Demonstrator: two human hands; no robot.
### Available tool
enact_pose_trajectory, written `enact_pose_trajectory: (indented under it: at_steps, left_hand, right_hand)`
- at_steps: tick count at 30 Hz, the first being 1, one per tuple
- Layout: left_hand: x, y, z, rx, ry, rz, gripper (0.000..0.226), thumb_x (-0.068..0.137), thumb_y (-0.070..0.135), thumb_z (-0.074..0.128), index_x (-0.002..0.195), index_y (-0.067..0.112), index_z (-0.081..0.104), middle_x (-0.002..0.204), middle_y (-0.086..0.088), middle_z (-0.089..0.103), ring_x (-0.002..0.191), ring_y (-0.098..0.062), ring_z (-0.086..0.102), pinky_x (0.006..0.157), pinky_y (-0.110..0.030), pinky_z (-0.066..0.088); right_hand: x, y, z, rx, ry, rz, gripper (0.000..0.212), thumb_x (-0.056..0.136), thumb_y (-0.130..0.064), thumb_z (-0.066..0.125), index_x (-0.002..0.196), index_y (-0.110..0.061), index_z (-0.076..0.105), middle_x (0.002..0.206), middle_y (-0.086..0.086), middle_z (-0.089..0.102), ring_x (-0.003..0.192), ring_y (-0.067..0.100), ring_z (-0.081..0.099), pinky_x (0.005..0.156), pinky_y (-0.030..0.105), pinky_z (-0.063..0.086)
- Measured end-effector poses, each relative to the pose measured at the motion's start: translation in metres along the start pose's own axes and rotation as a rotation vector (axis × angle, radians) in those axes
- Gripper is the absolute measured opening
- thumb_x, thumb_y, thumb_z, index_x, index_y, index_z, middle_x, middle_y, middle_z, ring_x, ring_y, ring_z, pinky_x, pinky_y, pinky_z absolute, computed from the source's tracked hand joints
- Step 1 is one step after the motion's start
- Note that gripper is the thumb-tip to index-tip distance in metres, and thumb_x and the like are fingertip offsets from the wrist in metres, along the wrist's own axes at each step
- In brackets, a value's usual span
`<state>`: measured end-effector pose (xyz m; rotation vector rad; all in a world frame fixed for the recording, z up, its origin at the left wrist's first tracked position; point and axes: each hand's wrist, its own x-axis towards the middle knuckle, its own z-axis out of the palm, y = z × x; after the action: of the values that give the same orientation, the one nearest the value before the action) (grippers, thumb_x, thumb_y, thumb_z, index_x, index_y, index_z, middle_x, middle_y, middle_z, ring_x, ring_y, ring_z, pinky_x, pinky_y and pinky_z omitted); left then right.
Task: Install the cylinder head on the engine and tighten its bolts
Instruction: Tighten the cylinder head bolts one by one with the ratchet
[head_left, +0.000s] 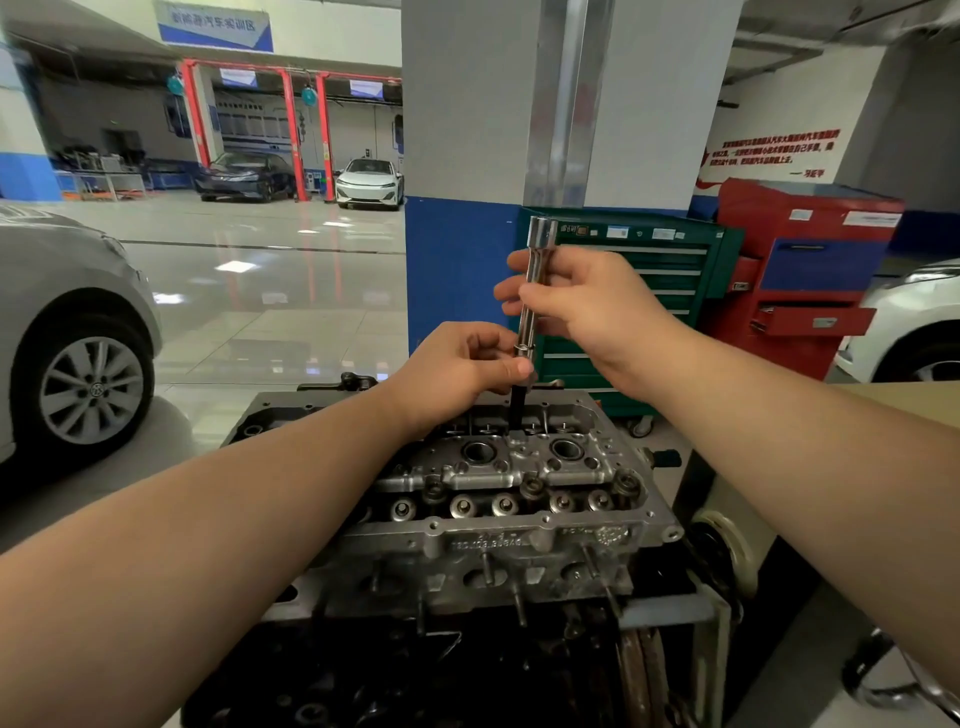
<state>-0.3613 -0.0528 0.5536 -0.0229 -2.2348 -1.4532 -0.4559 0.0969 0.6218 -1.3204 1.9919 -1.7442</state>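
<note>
Head camera view, looking down past two bare forearms at an engine (415, 670) on a stand in a car workshop. The cylinder head (519, 499), a grey metal casting with two round openings and a row of valve tops, already sits on top of the engine, in the lower middle of the frame.

A long shiny socket extension (532, 291) stands nearly upright over the far middle of the cylinder head. Its dark lower end (518, 410) reaches down into the head, probably onto a bolt that is hidden from sight. The right hand (582, 306) pinches the upper shaft between thumb and curled fingers. The left hand (462, 371) curls around the lower shaft, just above the casting, steadying it. No ratchet or handle is fitted to the open top end.

In my judgement, the person is spinning a head bolt down by hand, so final tightening is still to come.

What could go wrong: if the tool leans, the bolt may start crooked and damage the threads. If the dark end is not fully seated, it may slip off and round the bolt.

Behind stand a green tool cabinet (670, 291), a red tool cabinet (810, 270) and parked cars.
</note>
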Motion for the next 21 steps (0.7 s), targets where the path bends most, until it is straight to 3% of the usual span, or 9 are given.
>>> enact_pose_trajectory:
  at_steps: [2, 5, 9, 11, 13, 14, 17, 21]
  left_hand:
    - [-0.002, 0.002, 0.003, -0.026, -0.019, 0.01, 0.015, 0.088, 0.025, 0.074, 0.101, 0.017, 0.074, 0.092, 0.001, 0.076, 0.092, -0.013, 0.072, 0.084, -0.031, 0.06]
    - [-0.002, 0.003, 0.006, 0.093, 0.013, 0.029, 0.039, 0.082, 0.043, 0.085, 0.106, 0.016, 0.073, 0.099, -0.014, 0.074, 0.091, -0.027, 0.072, 0.084, -0.043, 0.059]
    - [0.0, 0.0, 0.004, 0.172, 0.094, 0.031, 0.04, 0.078, 0.04, 0.092, 0.099, 0.011, 0.075, 0.084, -0.012, 0.074, 0.076, -0.027, 0.068, 0.085, -0.048, 0.056]
    - [0.0, -0.002, 0.001, 0.137, 0.061, 0.012, 0.032, 0.084, 0.035, 0.088, 0.103, 0.012, 0.077, 0.09, -0.009, 0.08, 0.088, -0.031, 0.076, 0.096, -0.05, 0.058]
    - [0.0, -0.003, 0.0, 0.041, -0.023, -0.002, 0.024, 0.093, 0.025, 0.079, 0.113, 0.012, 0.076, 0.102, -0.007, 0.081, 0.1, -0.026, 0.078, 0.103, -0.047, 0.057]
    - [0.0, -0.003, -0.001, -0.009, -0.065, -0.006, 0.025, 0.096, 0.021, 0.075, 0.119, 0.011, 0.074, 0.108, -0.006, 0.081, 0.104, -0.025, 0.077, 0.103, -0.043, 0.057]
    - [-0.001, -0.004, -0.001, -0.099, -0.129, -0.011, 0.032, 0.099, 0.02, 0.069, 0.129, 0.009, 0.069, 0.118, -0.007, 0.079, 0.11, -0.026, 0.076, 0.099, -0.036, 0.058]
    - [0.001, -0.002, 0.002, -0.036, -0.042, -0.007, 0.041, 0.086, 0.033, 0.084, 0.122, 0.019, 0.069, 0.111, -0.006, 0.076, 0.099, -0.026, 0.074, 0.089, -0.042, 0.063]
  right_hand:
    - [-0.001, -0.001, 0.0, -0.053, 0.018, -0.006, 0.017, 0.1, -0.008, 0.066, 0.112, -0.02, 0.068, 0.098, 0.003, 0.08, 0.093, 0.02, 0.078, 0.091, 0.047, 0.062]
    - [-0.003, -0.006, 0.004, -0.257, 0.11, -0.047, 0.015, 0.089, -0.021, 0.081, 0.098, -0.021, 0.069, 0.087, 0.003, 0.077, 0.082, 0.021, 0.077, 0.081, 0.051, 0.064]
    - [-0.005, -0.012, 0.012, -0.452, 0.218, -0.107, 0.037, 0.075, -0.043, 0.091, 0.083, -0.025, 0.06, 0.076, -0.003, 0.068, 0.071, 0.019, 0.069, 0.067, 0.039, 0.058]
    - [-0.006, -0.011, 0.012, -0.348, 0.167, -0.1, 0.025, 0.084, -0.04, 0.085, 0.094, -0.025, 0.067, 0.086, -0.006, 0.072, 0.08, 0.014, 0.071, 0.077, 0.04, 0.061]
    - [-0.007, -0.009, 0.007, -0.195, 0.07, -0.074, 0.014, 0.097, -0.025, 0.073, 0.11, -0.025, 0.072, 0.104, -0.005, 0.077, 0.099, 0.011, 0.073, 0.095, 0.045, 0.06]
    - [-0.007, -0.008, 0.005, -0.144, 0.023, -0.054, 0.018, 0.099, -0.016, 0.068, 0.114, -0.026, 0.071, 0.108, -0.004, 0.078, 0.103, 0.012, 0.073, 0.098, 0.047, 0.059]
    - [-0.009, -0.007, 0.001, -0.159, -0.019, -0.042, 0.025, 0.099, -0.007, 0.067, 0.113, -0.028, 0.068, 0.102, -0.003, 0.08, 0.097, 0.014, 0.076, 0.094, 0.049, 0.061]
    - [-0.008, -0.008, 0.006, -0.339, 0.171, -0.078, 0.024, 0.083, -0.026, 0.087, 0.097, -0.025, 0.066, 0.086, -0.002, 0.073, 0.081, 0.018, 0.073, 0.081, 0.048, 0.062]
